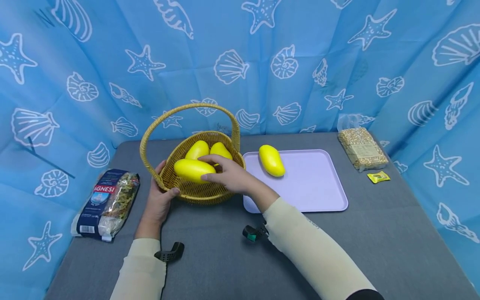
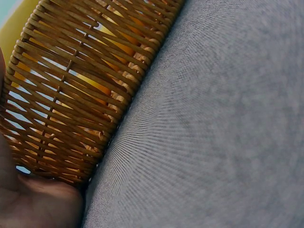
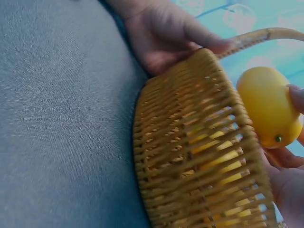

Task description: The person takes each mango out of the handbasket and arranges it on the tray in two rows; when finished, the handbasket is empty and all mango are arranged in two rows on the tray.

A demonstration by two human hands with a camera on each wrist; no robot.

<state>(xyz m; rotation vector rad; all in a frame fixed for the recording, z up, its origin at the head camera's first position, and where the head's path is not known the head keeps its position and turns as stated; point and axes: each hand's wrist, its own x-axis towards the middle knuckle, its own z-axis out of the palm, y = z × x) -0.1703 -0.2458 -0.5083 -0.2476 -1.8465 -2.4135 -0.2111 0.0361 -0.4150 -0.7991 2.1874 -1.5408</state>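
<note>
A wicker basket [image 1: 204, 196] with a tall handle stands on the grey table, and several yellow mangoes lie in it. My left hand [image 1: 159, 200] grips its left end, thumb on the rim; the left wrist view shows part of that hand [image 2: 42, 202] against the weave [image 2: 71, 80]. My right hand [image 1: 230, 175] pinches a mango [image 1: 193, 170] over the basket's opening. In the right wrist view this mango [image 3: 268, 107] is above the rim, between the fingers of my right hand [image 3: 289, 185], and my left hand [image 3: 166, 35] holds the far end.
Right of the basket lies a lilac tray [image 1: 311, 187] with one mango [image 1: 271, 160] at its upper left. A bag of dried food [image 1: 106, 204] lies at the left. At the back right are a bag of grains [image 1: 362, 149] and a small yellow packet [image 1: 378, 177]. Patterned blue curtains surround the table.
</note>
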